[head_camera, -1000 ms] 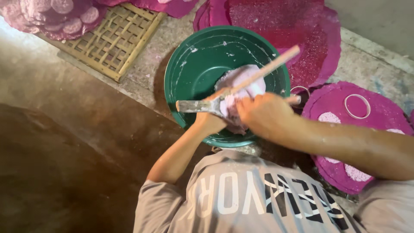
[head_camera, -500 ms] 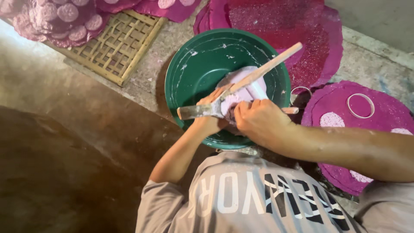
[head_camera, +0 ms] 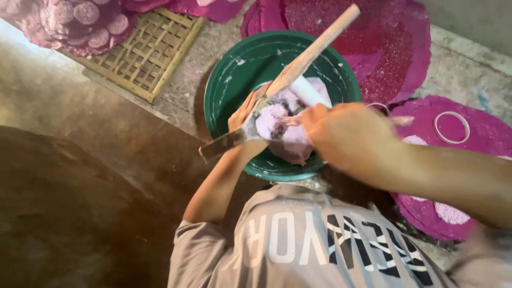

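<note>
A green basin point(head_camera: 229, 69) sits on the ground in front of me with a pale pink dough lump point(head_camera: 288, 140) in it. My left hand point(head_camera: 244, 114) grips a long scraper point(head_camera: 309, 53) where the metal blade meets the wooden handle. The blade points down left over the basin rim, and the handle rises to the upper right. My right hand point(head_camera: 349, 133) is blurred, closed on the right side of the dough lump. A thin pale tip point(head_camera: 401, 120) pokes out beyond it; I cannot tell what it is.
A woven bamboo tray point(head_camera: 149, 50) lies left of the basin. Magenta mats point(head_camera: 394, 48) lie behind and to the right, one point(head_camera: 474, 136) with a white ring point(head_camera: 452, 127) and pale discs. A cloth with several pink discs point(head_camera: 69, 21) is at top left. Brown floor spreads to the left.
The scraper's handle has swung up steeper and the blade has dropped over the basin's near-left rim. My right hand has shifted right along the dough and is blurred with motion.
</note>
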